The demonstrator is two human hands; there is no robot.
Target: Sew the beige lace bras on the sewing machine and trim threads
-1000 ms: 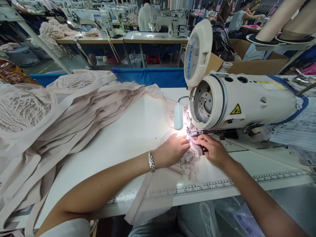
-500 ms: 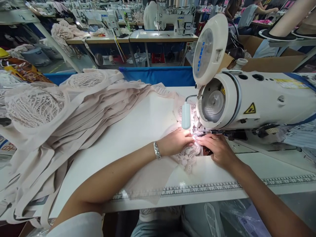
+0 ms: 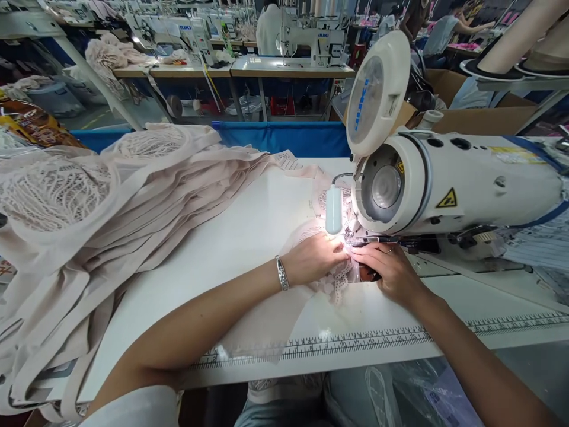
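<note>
Pale pink lace fabric [image 3: 328, 287] lies under the brightly lit needle area of a white sewing machine [image 3: 484, 178]. My left hand [image 3: 316, 258] is closed on the lace just left of the needle, with fingertips pressed down on it. Close on the right, my right hand [image 3: 393, 271] has its fingers together, holding the lace edge beside the presser foot. A small dark reddish object [image 3: 368, 273] shows under the right palm; its kind I cannot make out. A sheer panel [image 3: 267, 323] trails below my left forearm. The needle and stitch point are hidden by glare and fingers.
A heap of pale pink garments with straps [image 3: 155, 196] covers the table's left side. A small white lamp [image 3: 333, 210] hangs beside the machine's raised round cover [image 3: 377, 89]. A ruler strip [image 3: 355, 343] runs along the front edge. Other machines [image 3: 326, 44] and people are behind.
The lace has slid slightly up toward the needle, its lower edge drawn in. Both hands keep nearly the same position on it. The whole view has shifted a little.
</note>
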